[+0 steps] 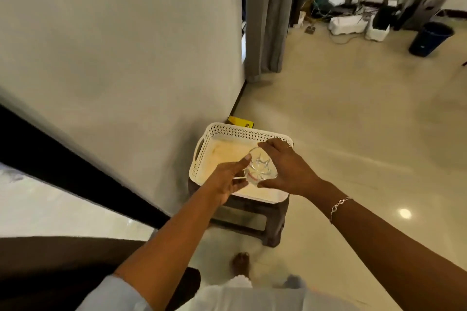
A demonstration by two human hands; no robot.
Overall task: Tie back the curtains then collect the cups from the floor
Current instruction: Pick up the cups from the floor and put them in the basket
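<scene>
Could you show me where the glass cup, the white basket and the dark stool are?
glass cup (261, 168): head view, its clear middle.
white basket (228, 130): head view, far perforated wall.
dark stool (274, 232): head view, near leg.

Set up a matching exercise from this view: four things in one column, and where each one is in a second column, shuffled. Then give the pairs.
Things
1. clear cup
2. white basket
3. dark stool
4. blue bin

Places
A. far off, at the upper right of the view
B. directly under the basket
C. held between the left hand and the right hand
D. resting on top of the stool

Pairs: 1-C, 2-D, 3-B, 4-A
</scene>
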